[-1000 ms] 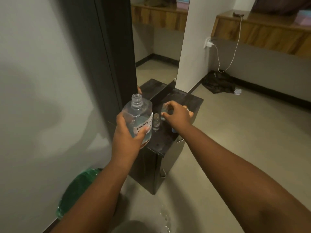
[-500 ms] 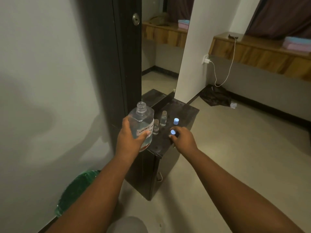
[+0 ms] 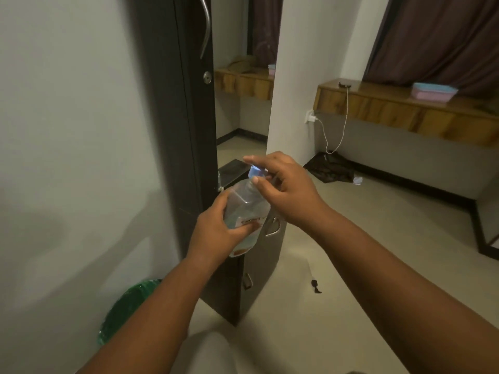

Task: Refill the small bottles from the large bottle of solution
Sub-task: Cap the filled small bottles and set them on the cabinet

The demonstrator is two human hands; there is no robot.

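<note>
Right hand [image 3: 286,190] grabbed the blue cap [image 3: 256,171] off the bench, now pinched it onto the large bottle [image 3: 247,211], gripped mid-air by left hand [image 3: 218,233]. Pouring looked finished; small bottles hidden.

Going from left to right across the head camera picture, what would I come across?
Green bin → dark door → left hand → large bottle → right hand → charger cable → pink and blue box.
</note>
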